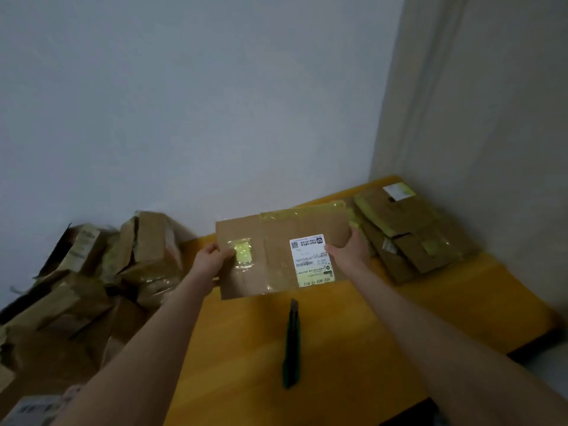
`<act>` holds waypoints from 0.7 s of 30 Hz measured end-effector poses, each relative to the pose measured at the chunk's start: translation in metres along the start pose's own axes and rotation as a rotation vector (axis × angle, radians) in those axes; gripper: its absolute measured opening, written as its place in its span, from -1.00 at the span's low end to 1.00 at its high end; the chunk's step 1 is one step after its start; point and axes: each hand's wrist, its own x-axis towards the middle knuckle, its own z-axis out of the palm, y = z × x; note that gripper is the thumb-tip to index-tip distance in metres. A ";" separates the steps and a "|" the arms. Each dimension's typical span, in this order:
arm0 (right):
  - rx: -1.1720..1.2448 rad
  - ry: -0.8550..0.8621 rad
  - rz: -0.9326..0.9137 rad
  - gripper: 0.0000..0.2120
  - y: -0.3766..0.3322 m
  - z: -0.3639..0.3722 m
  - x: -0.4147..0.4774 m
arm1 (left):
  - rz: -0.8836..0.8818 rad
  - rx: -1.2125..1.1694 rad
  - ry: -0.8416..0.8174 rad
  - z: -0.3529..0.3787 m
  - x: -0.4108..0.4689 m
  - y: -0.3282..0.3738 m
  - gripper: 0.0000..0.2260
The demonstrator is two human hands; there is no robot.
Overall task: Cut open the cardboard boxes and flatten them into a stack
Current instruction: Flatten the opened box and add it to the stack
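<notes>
We hold the flattened box (276,256), long axis spanning left hand (212,259) to right hand (350,250); the stack (408,232) lies just beyond the right

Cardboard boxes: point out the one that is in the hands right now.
The flattened box with the white shipping label, gripped by the left hand and right hand. Others lie in the flat stack or the left heap.

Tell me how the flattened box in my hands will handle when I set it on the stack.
The flattened box is probably fairly stiff: it spans flat between left hand and right hand. Likely light, held by edge grips alone. Its glossy tape may let it slide on the stack.
</notes>
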 end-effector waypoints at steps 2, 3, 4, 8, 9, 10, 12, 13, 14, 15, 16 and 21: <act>-0.070 0.071 -0.020 -0.25 0.002 -0.028 0.022 | 0.002 -0.037 -0.049 0.032 0.006 0.007 -0.71; -0.126 0.111 -0.021 -0.25 0.003 -0.041 0.034 | 0.011 -0.076 -0.056 0.051 0.010 0.011 -0.67; -0.197 0.149 -0.025 -0.25 0.004 -0.053 0.046 | 0.022 -0.113 -0.052 0.072 0.015 0.016 -0.65; -0.510 0.239 -0.122 -0.28 0.013 -0.092 0.096 | 0.045 -0.191 -0.011 0.165 0.039 0.041 -0.65; -0.574 0.220 -0.155 -0.30 0.018 -0.100 0.110 | 0.033 -0.205 0.000 0.190 0.045 0.046 -0.66; -0.616 0.195 -0.182 -0.32 0.024 -0.106 0.124 | 0.018 -0.219 0.009 0.215 0.051 0.050 -0.65; -0.647 0.138 -0.195 -0.34 0.038 -0.115 0.149 | -0.012 -0.239 0.031 0.263 0.063 0.058 -0.63; -0.658 0.105 -0.190 -0.34 0.045 -0.118 0.161 | -0.023 -0.243 0.046 0.285 0.068 0.062 -0.63; -0.675 0.071 -0.185 -0.33 0.052 -0.120 0.171 | -0.027 -0.248 0.058 0.305 0.074 0.066 -0.63; -0.693 0.038 -0.183 -0.32 0.058 -0.121 0.182 | -0.025 -0.258 0.064 0.324 0.079 0.071 -0.63; -0.710 0.001 -0.182 -0.32 0.062 -0.122 0.192 | -0.024 -0.268 0.060 0.341 0.085 0.076 -0.62; -0.765 -0.172 -0.127 -0.29 0.081 -0.121 0.222 | -0.046 -0.123 -0.079 0.391 0.103 0.082 -0.50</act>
